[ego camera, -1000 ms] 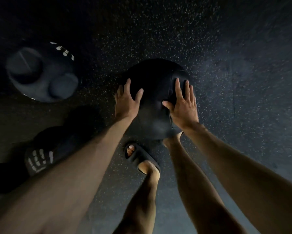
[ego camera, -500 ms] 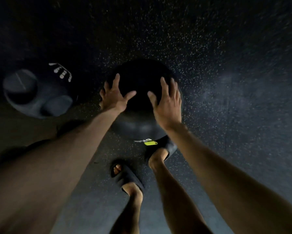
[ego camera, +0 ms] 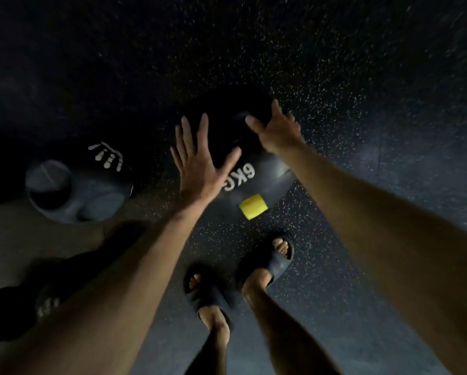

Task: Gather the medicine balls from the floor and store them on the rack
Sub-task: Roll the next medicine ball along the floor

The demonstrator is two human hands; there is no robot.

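Observation:
A black medicine ball, marked 6KG with a yellow patch, rests on the speckled dark floor just ahead of my feet. My left hand lies flat against its left side, fingers spread wide. On the ball's upper right side sits my right hand, fingers apart and curved over the far edge. Neither hand closes around the ball. A second dark ball with a white handprint mark lies to the left. A third dark ball shows at the lower left, partly hidden by my left arm.
My two feet in dark slides stand right behind the 6KG ball. A lighter beige floor strip runs along the left. Dark speckled rubber floor stretches ahead and to the right. No rack is in view.
The ball has turned toward me, so the 6KG label and yellow patch now face up. My left hand has flattened and spread, and my right hand has slid to the ball's far right.

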